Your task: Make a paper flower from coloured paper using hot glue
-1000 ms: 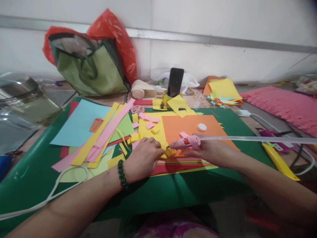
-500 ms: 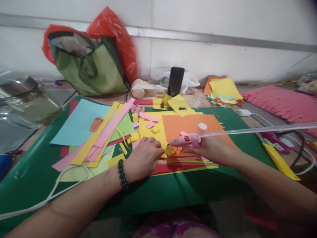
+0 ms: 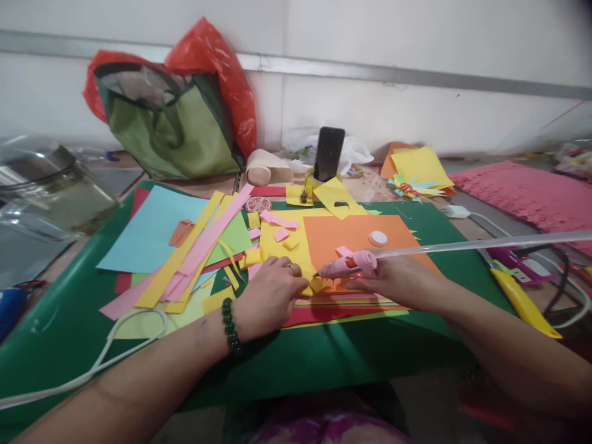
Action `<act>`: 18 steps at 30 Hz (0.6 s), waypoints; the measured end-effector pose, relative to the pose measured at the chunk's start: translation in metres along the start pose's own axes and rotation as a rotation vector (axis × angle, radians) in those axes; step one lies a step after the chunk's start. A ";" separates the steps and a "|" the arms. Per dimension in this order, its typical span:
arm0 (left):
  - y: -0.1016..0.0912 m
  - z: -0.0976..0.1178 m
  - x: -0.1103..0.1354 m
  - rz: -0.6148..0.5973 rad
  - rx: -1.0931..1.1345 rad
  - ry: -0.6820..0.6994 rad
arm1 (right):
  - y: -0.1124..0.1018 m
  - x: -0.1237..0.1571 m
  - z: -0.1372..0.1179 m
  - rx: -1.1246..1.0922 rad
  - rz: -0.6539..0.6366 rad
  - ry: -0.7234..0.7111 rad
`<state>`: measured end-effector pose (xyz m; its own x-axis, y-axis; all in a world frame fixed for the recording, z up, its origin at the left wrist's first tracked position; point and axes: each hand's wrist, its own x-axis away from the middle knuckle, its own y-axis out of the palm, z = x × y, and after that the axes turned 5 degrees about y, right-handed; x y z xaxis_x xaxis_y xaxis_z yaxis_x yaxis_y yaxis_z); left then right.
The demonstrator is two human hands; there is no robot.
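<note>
My right hand [image 3: 402, 280] is wrapped round a pink hot glue gun [image 3: 349, 266], its long clear glue stick [image 3: 481, 241] sticking out to the right. The nozzle points left and meets or nearly meets a small yellow paper piece [image 3: 317, 285]. Thumb and fingers of my left hand [image 3: 274, 290] are pinched at that piece's left edge. Beneath both hands lies a stack of coloured sheets, with an orange sheet [image 3: 370, 237] and a yellow sheet [image 3: 287, 250] on top. Small pink paper squares [image 3: 280, 235] are scattered behind my left hand.
Paper strips [image 3: 213, 240] and a light blue sheet [image 3: 148, 228] cover the mat's left. A white cable [image 3: 92, 372] loops at front left. A phone [image 3: 328, 153] stands behind. A yellow cutter [image 3: 525, 302] lies at right, near a white plug [image 3: 456, 211]. A green bag [image 3: 180, 123] stands at back left.
The view has shifted very slightly. Both hands, the glue gun and the yellow paper piece hold nearly the same positions.
</note>
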<state>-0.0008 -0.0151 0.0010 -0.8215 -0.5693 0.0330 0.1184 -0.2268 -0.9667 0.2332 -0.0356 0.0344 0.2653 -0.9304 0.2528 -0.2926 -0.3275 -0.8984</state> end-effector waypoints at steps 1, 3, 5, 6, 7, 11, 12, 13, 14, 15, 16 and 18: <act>0.000 0.000 0.000 -0.003 -0.001 -0.002 | 0.000 0.000 0.000 -0.008 -0.009 -0.003; 0.000 0.000 0.000 -0.012 -0.003 -0.004 | 0.001 0.000 0.001 -0.032 -0.008 0.008; 0.000 0.000 0.000 -0.019 -0.004 -0.007 | 0.002 -0.002 0.001 -0.037 0.018 0.039; -0.001 0.000 0.000 -0.018 -0.004 -0.009 | 0.002 -0.002 0.001 -0.046 0.030 0.055; 0.000 0.000 0.000 -0.017 -0.003 -0.008 | 0.002 -0.002 0.000 -0.068 0.035 0.059; 0.000 -0.001 0.000 -0.003 0.001 0.002 | -0.002 0.001 -0.002 -0.287 0.052 -0.051; 0.000 -0.001 0.000 0.003 0.003 0.005 | -0.003 0.003 -0.002 -0.353 0.060 -0.089; 0.000 -0.001 0.001 0.011 0.005 0.009 | -0.005 0.005 -0.002 -0.412 0.074 -0.116; 0.000 -0.001 0.001 0.021 0.009 0.015 | -0.007 0.006 -0.002 -0.463 0.098 -0.124; 0.001 -0.002 0.001 0.034 0.014 0.021 | -0.008 0.007 -0.001 -0.504 0.136 -0.104; 0.001 -0.002 0.001 0.046 0.019 0.026 | -0.010 0.008 0.002 -0.538 0.192 -0.049; 0.002 -0.005 0.000 0.085 0.034 0.017 | -0.013 0.006 0.014 -0.594 0.388 0.144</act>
<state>-0.0032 -0.0119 -0.0024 -0.8171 -0.5740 -0.0539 0.2072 -0.2050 -0.9566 0.2513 -0.0350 0.0428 -0.0708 -0.9968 0.0368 -0.8021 0.0350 -0.5961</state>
